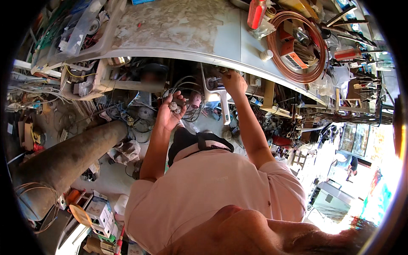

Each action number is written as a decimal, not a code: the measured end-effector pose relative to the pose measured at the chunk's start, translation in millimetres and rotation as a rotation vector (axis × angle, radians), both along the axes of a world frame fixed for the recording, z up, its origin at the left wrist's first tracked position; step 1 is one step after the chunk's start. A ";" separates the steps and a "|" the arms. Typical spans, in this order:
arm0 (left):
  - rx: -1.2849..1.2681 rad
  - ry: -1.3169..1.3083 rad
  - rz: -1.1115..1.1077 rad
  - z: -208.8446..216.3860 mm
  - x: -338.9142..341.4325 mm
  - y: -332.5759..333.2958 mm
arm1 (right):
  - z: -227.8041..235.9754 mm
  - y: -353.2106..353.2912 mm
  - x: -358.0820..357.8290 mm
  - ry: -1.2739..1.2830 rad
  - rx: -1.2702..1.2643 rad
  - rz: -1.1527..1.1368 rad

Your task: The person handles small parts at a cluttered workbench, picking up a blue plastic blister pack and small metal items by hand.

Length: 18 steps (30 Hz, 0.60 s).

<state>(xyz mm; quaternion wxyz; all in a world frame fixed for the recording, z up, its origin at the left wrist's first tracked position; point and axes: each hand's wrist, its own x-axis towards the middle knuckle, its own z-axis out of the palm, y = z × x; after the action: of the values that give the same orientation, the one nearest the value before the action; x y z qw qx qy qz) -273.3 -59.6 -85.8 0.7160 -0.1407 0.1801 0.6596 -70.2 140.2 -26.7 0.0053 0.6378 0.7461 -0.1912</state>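
Note:
My left hand point(170, 117) is palm up below the bench's front edge, its fingers curled around small grey metal pieces point(174, 107). Their exact kind is too small to tell. My right hand point(235, 83) reaches under the bench lip, fingertips bent together among dark items in the shadow. What they pinch, if anything, is hidden. Beside that hand a white angled bracket-like piece point(222, 101) juts out toward me. Between my hands, loops of grey cable point(183, 80) hang around a pinkish rounded part point(196, 100).
Above my hands runs a stained white bench top point(170, 25). A copper tubing coil point(274, 46), a red-handled tool point(256, 13) and a small white bottle point(266, 55) lie on its right. A clear plastic bin point(80, 34) stands left. A large rusty cylinder point(72, 153) lies lower left.

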 end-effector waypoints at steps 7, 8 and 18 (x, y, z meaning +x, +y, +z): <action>0.038 0.049 -0.130 -11.6 19.3 13.7 | 17.3 -61.3 29.5 0.332 0.368 0.069; 0.055 0.057 -0.179 -14.1 21.8 15.3 | 17.3 -69.1 27.9 0.361 0.373 0.108; 0.065 0.039 -0.240 -6.2 54.5 28.3 | 15.8 -108.7 -10.9 0.629 -0.030 0.148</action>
<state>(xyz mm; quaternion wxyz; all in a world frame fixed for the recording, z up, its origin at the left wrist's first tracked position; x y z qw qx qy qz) -218.8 -31.3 -92.0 0.7904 -0.0821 0.1882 0.5772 -81.2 31.5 -10.9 -0.2024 0.4914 0.7524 -0.3891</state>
